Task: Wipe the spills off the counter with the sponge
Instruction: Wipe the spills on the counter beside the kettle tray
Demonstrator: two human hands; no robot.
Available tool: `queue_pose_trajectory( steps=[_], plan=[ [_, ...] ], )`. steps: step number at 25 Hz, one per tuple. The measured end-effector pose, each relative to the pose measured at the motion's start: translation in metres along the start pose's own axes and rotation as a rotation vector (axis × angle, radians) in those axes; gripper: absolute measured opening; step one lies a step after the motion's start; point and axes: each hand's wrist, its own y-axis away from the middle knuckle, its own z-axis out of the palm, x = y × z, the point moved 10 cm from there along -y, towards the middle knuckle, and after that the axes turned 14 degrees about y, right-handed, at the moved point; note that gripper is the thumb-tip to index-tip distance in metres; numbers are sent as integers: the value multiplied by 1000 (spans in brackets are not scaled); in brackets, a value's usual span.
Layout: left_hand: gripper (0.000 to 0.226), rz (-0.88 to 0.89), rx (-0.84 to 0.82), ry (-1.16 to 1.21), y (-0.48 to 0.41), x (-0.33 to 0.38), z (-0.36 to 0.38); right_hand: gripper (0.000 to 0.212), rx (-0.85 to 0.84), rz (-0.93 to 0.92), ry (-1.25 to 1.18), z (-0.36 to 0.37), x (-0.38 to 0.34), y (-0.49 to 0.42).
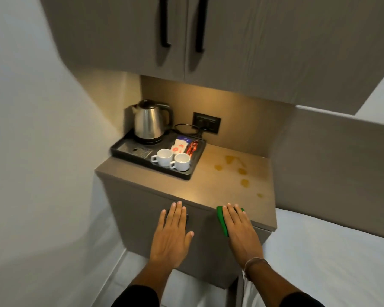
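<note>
A green sponge (221,220) lies under my right hand (239,229), which rests flat over it at the counter's front edge, fingers extended. Only the sponge's left side and a far corner show. Several yellow-brown spills (241,171) dot the right half of the beige counter (211,187), beyond the sponge. My left hand (172,235) hovers flat and spread in front of the cabinet face, holding nothing.
A black tray (194,167) on the counter's left carries a steel kettle (148,124), two white cups (182,161) and sachets (183,146). A wall socket (206,122) with a cord sits behind. Upper cabinets (186,41) overhang. White bedding (330,251) lies at right.
</note>
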Motion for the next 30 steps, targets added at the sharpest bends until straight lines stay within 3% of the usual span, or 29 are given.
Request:
queue_pose_trajectory(
  steps=[9, 17, 22, 27, 30],
  plan=[
    [81, 219, -148, 58, -200, 37, 39, 92, -223, 269, -7, 67, 112, -71],
    [87, 199, -221, 134, -240, 33, 87, 86, -341, 225, -76, 102, 128, -97],
    [86, 198, -207, 147, -238, 27, 93, 93, -298, 192, -169, 101, 125, -87],
    [80, 170, -134, 215, -239, 26, 93, 67, -215, 323, -221, 101, 120, -100],
    [79, 179, -106, 224, -237, 25, 94, 59, -126, 246, -207, 101, 120, -78]
  ],
)
